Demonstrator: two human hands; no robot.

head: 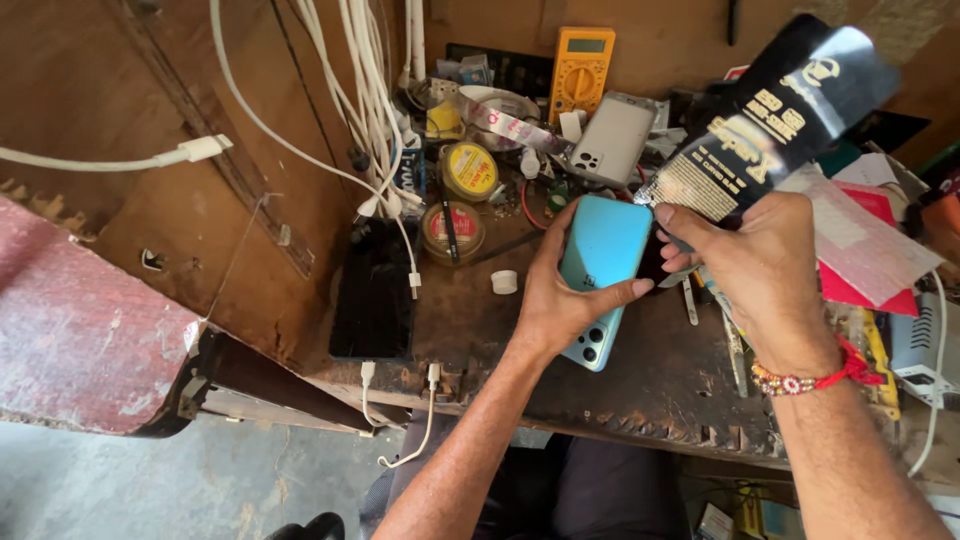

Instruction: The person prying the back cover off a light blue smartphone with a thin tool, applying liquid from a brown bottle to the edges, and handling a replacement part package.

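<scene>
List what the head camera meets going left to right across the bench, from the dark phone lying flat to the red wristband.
Dark phone → white cap → left hand → blue phone → right hand → red wristband.

Worn wooden workbench point(640, 385) against a brown board wall point(120, 70).
We note white cables point(350, 60) hanging down the wall, a grey concrete floor point(150, 480) below, and even daylight across the scratched, stained bench surface.
</scene>
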